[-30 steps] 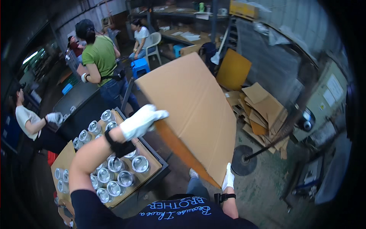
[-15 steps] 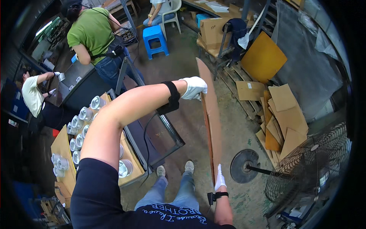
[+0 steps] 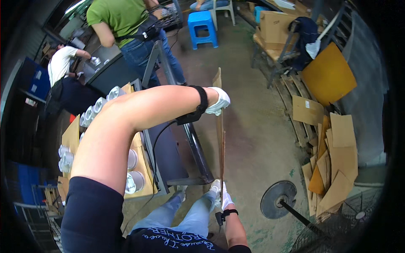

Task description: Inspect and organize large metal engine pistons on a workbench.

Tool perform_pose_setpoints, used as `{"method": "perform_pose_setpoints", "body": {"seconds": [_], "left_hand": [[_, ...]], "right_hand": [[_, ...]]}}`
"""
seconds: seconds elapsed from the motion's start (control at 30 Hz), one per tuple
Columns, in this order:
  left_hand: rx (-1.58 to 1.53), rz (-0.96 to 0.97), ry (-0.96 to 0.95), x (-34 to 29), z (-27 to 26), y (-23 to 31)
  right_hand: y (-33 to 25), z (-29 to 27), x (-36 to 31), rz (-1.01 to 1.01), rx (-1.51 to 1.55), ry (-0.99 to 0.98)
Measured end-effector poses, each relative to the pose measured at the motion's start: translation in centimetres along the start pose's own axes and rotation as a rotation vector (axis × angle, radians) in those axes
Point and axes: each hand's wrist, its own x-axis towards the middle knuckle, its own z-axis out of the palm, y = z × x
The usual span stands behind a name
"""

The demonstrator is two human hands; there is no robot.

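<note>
A flat brown cardboard sheet (image 3: 221, 143) is held upright in front of me, seen almost edge-on. My left hand (image 3: 218, 101), in a white glove, grips its far part, with the arm stretched across the view. Lower down, close to my legs, my right hand (image 3: 226, 197) has its gloved fingers closed on the near end of the sheet; the sheet partly hides them. Left of the sheet, a cart (image 3: 198, 157) with a dark metal frame carries a board (image 3: 145, 185) with several round clear containers (image 3: 134, 182), some hidden behind my left arm.
A fan's round base (image 3: 278, 199) and pole stand on the floor at right, beside stacked cardboard pieces (image 3: 342, 154) and a wooden pallet (image 3: 291, 107). A person in green (image 3: 120, 21) is beyond the cart; another (image 3: 63, 65) works at far left. A blue stool (image 3: 201, 28) stands ahead.
The sheet has turned to nearly edge-on and shifted left with my right hand. My view has swung right, so the cardboard pile and stool sit differently. Both hands keep hold.
</note>
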Motion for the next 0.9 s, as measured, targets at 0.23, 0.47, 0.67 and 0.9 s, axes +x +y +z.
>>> {"method": "perform_pose_setpoints", "body": {"seconds": [0.23,0.47,0.67,0.9], "left_hand": [[0.160,0.053,-0.005,-2.9,3.3,0.6],[-1.314,-0.244,0.530,-21.2,-2.4,4.5],[-1.464,-0.861,0.797,-34.9,2.6,6.2],[-1.597,-1.091,0.967,-43.8,11.6,11.3]], "right_hand": [[2.8,1.2,6.1,-0.021,-0.035,-0.016],[2.2,5.1,6.9,-0.098,0.013,0.016],[5.3,7.5,13.5,-0.342,-0.182,0.337],[1.3,19.1,11.9,0.131,-0.306,0.122]]}}
